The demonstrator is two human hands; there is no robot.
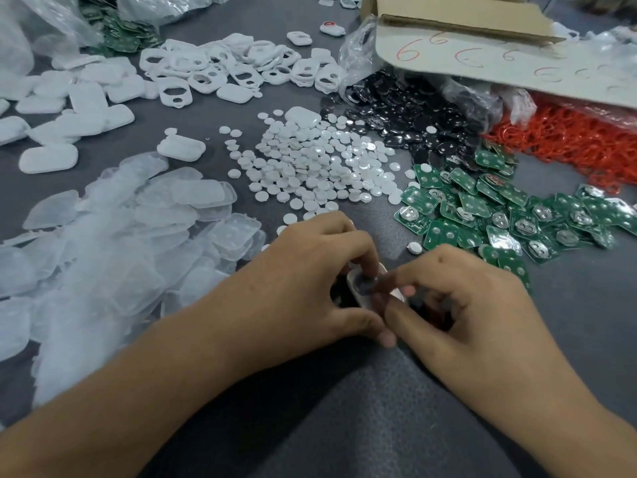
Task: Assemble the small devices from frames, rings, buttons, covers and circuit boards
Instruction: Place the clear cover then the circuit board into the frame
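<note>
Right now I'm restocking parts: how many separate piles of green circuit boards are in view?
2: one large pile right of the white buttons, one smaller pile far left beside the plastic bags. More may hide under them.

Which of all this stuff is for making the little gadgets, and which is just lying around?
For the job:
white piece, held by the left hand and right hand
white frames
white buttons
black discs
red rings
clear covers
green circuit boards

Just lying about:
cardboard box
plastic bags
</note>
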